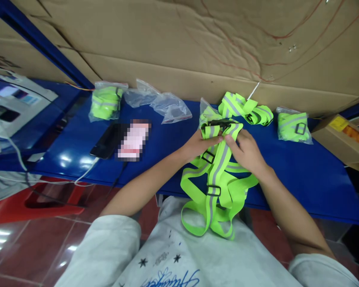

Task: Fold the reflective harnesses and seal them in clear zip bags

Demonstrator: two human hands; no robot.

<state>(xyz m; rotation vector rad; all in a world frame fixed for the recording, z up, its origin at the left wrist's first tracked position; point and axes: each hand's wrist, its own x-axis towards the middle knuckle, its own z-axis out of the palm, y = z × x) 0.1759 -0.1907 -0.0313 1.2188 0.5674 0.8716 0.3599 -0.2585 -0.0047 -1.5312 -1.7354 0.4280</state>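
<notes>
A: Far left?
B: A white device (26, 95) is cut by the frame edge; below, a red stool (8, 209) is partly seen.
A: Next, on the blue table (164, 139)?
B: A bagged neon bundle (105, 103) is set at the back. In front, a black phone (107, 141) is laid beside a pixelated item (134, 140). Clear plastic bags (172, 108) are crumpled to the right.
A: Left hand (200, 144)?
B: Clamped on the neon harness (224, 159), top end pinched between thumb and fingers.
A: Harness where?
B: Held up between both hands at the table's front edge; grey-striped loops and black buckles (214, 190) are hung down before the pale shirt (167, 223). Just behind, another bagged bundle (208, 111) is partly hidden.
A: Right hand (247, 150)?
B: Clamped on the harness too, thumb pressed on the strap near the top.
A: Rest?
B: Behind that hand, an unbagged bundle (261, 114) is placed; farther right, one more bagged bundle (293, 126), then an open carton (339, 139), orange contents partly seen.
</notes>
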